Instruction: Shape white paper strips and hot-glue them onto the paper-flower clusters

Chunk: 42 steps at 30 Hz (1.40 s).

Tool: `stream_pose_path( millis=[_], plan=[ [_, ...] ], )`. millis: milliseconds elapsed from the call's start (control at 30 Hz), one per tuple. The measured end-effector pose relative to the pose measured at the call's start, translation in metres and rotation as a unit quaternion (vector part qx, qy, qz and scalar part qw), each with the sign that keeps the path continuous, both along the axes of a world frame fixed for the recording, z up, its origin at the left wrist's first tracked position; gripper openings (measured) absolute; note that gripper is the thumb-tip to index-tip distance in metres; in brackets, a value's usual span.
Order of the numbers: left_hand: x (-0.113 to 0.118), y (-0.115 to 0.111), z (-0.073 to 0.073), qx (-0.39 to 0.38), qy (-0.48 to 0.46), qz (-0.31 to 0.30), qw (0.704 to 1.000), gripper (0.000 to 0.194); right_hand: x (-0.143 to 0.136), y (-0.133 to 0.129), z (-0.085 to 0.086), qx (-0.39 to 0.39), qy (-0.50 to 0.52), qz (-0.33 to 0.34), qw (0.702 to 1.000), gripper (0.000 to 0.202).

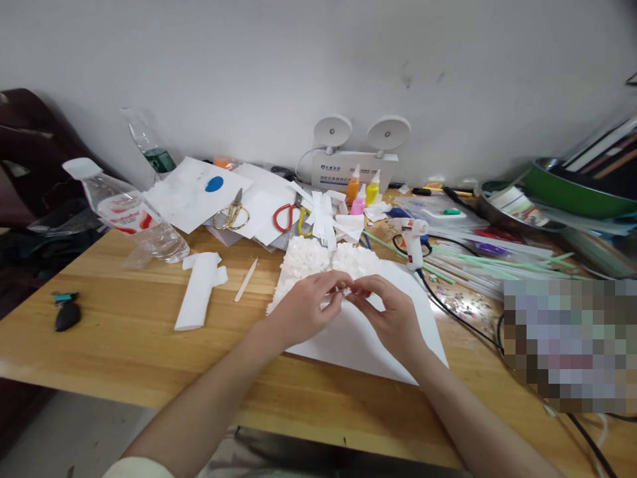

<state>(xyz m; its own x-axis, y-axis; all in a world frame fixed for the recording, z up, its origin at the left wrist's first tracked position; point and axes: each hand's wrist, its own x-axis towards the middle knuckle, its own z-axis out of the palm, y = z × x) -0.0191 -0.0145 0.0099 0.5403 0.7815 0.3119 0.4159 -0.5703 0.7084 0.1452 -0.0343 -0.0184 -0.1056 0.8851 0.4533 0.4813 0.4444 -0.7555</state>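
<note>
My left hand (313, 302) and my right hand (385, 309) meet fingertip to fingertip over a white sheet (368, 352). Both are pinched on a small white piece of paper (347, 291), mostly hidden by the fingers. Behind them, ruffled white paper pieces (303, 259) cover the sheet's far part in two patches. To the right of my right hand a white glue gun (413, 242) stands with its cord trailing away. A pointed wooden stick (246, 279) and a folded white paper shape (196, 292) lie left of my left hand.
Gold scissors (231, 214) and red-handled scissors (284, 218) lie among papers at the back. Paint bottles (371, 189) stand before a twin-lamp emergency light (353, 169). A water bottle (134, 216) leans at left; straws (478, 272) and a green pan (577, 189) are at right.
</note>
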Motion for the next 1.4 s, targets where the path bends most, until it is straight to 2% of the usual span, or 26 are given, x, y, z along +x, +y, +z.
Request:
stream_pose_path(
  millis=[167, 233, 300, 400, 500, 667, 867, 1133, 1400],
  plan=[
    [0.0006, -0.0011, 0.0015, -0.033, -0.004, 0.014, 0.999, 0.025, -0.0019, -0.0007, 0.0017, 0.002, 0.007, 0.001, 1.000, 0.007],
    [0.0006, -0.0006, 0.0016, -0.054, -0.004, 0.019, 0.998, 0.028, -0.0027, -0.0005, 0.0004, -0.016, 0.014, 0.003, 1.000, 0.005],
    [0.0003, 0.0004, 0.0016, -0.064, -0.002, 0.027, 0.998, 0.023, -0.0030, -0.0001, -0.0013, -0.042, 0.022, 0.003, 0.999, 0.006],
    [-0.0006, 0.0019, 0.0025, -0.057, -0.004, 0.028, 0.998, 0.013, -0.0023, 0.0004, -0.0032, -0.059, 0.034, -0.011, 0.998, 0.010],
    [-0.0015, 0.0028, 0.0043, -0.041, -0.008, 0.021, 0.999, 0.013, -0.0009, 0.0005, -0.0035, -0.055, 0.035, -0.005, 0.998, 0.015],
    [-0.0020, 0.0034, 0.0059, -0.026, -0.002, 0.020, 0.999, 0.012, 0.0011, 0.0001, -0.0040, -0.073, 0.047, 0.007, 0.996, 0.010],
    [-0.0030, 0.0037, 0.0077, -0.042, -0.015, 0.024, 0.999, 0.012, 0.0016, 0.0002, -0.0046, -0.091, 0.059, -0.004, 0.994, 0.011],
    [-0.0016, 0.0030, 0.0047, -0.077, -0.039, 0.043, 0.995, 0.010, -0.0004, -0.0012, 0.0036, -0.091, 0.059, 0.076, 0.991, 0.006],
    [0.0010, 0.0018, 0.0039, -0.068, -0.050, 0.030, 0.996, 0.012, 0.0000, -0.0011, 0.0004, -0.090, 0.078, 0.056, 0.991, 0.004]
  ],
)
